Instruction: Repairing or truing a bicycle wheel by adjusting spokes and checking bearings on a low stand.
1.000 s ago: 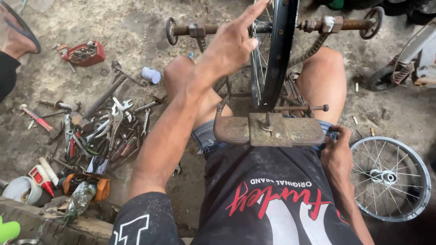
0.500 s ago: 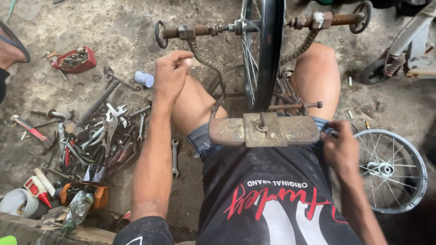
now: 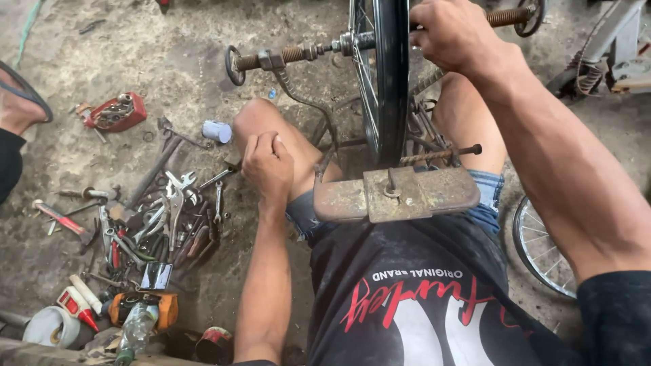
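A black-tyred wheel (image 3: 390, 81) stands upright on edge in a rusty truing stand (image 3: 397, 193), its rim running straight away from the viewer. Thin spokes (image 3: 365, 74) show on its left side. A rusty threaded axle rod (image 3: 285, 55) passes through the hub, ending left in a small ring; the right hand (image 3: 451, 34) grips its right side
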